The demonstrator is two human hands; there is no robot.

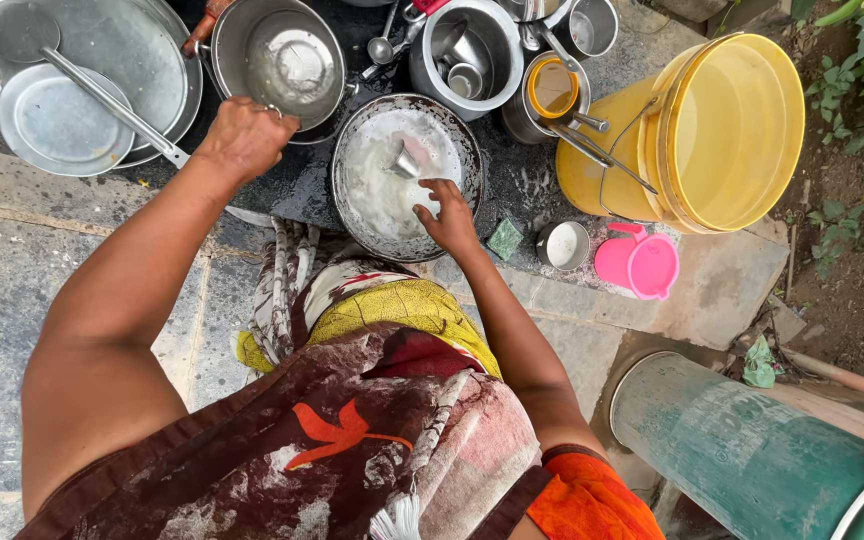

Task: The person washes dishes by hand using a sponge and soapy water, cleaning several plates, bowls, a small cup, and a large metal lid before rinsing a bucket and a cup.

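From the head camera, the left hand (pixel 245 137) grips the rim of a round steel pot (pixel 277 60). The right hand (pixel 447 215), fingers loosely spread and holding nothing, presses into a shallow soapy steel pan (pixel 404 175) on the wet stone floor (pixel 12 290). A tipped yellow plastic bucket (pixel 692 130) lies nearby.

Yellow bucket (pixel 722 130) (tipped), pink mug (pixel 640 262)
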